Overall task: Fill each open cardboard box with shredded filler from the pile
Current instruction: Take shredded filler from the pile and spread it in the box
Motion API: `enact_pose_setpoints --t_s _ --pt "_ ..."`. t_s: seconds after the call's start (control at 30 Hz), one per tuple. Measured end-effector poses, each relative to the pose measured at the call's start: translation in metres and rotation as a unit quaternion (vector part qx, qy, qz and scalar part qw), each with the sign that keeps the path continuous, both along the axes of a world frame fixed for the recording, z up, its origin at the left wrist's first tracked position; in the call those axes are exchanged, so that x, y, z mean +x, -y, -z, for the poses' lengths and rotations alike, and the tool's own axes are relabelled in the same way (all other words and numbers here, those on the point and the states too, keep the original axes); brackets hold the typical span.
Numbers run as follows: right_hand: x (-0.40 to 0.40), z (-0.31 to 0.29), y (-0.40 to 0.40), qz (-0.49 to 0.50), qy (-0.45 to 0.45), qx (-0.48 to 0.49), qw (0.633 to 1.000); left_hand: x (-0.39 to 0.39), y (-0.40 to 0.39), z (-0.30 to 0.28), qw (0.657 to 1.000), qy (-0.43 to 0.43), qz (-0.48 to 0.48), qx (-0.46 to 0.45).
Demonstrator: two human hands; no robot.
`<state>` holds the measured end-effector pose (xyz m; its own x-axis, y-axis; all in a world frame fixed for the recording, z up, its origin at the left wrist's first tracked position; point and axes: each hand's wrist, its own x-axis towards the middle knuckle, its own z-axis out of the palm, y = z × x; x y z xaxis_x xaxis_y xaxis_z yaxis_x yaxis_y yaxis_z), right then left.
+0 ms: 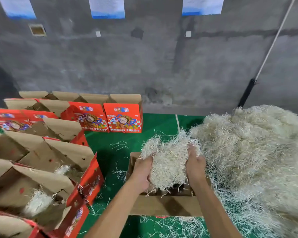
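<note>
Between both hands I hold a thick clump of pale shredded filler [169, 162] just above an open cardboard box [165, 205] in front of me. My left hand [142, 172] grips the clump's left side; my right hand [195, 167] grips its right side. Both hands' fingers are buried in the shreds. The big pile of filler [255, 155] lies to the right on the green mat. The box's inside is mostly hidden under the clump and my hands.
Rows of red fruit boxes with open flaps stand at the left [41, 169]; some hold filler. More red boxes [122, 117] stand at the back against the grey wall. Loose shreds litter the green mat [113, 152]. A white pole [272, 45] leans at the right.
</note>
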<state>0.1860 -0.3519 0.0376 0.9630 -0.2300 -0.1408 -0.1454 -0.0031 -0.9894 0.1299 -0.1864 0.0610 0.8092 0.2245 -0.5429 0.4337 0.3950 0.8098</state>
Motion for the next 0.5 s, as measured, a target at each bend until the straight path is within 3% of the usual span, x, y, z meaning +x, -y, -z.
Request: enact_pose_setpoints --t_s 0.17,0.27,0.33,0.37,0.43,0.5 --pt "0.0 0.002 0.021 0.073 -0.077 0.089 0.99 -0.018 -0.03 0.0 0.999 0.033 -0.002 -0.025" --pt "-0.023 0.001 -0.002 -0.048 -0.085 0.12 0.988 -0.021 -0.009 0.002 0.998 0.02 0.058 -0.029" --pt "-0.04 0.006 -0.028 -0.152 -0.083 0.067 0.983 -0.022 0.022 0.007 0.984 -0.008 0.161 0.074" --pt "-0.042 0.011 -0.033 -0.153 -0.085 0.021 0.984 -0.022 0.031 0.012 0.977 -0.019 0.17 0.129" --pt "-0.04 0.016 -0.024 -0.089 -0.078 -0.052 0.992 -0.019 0.026 0.014 0.975 -0.025 0.152 0.161" --pt "-0.038 0.011 -0.001 -0.042 -0.041 -0.046 0.997 -0.015 0.004 0.013 0.977 0.012 0.136 0.165"
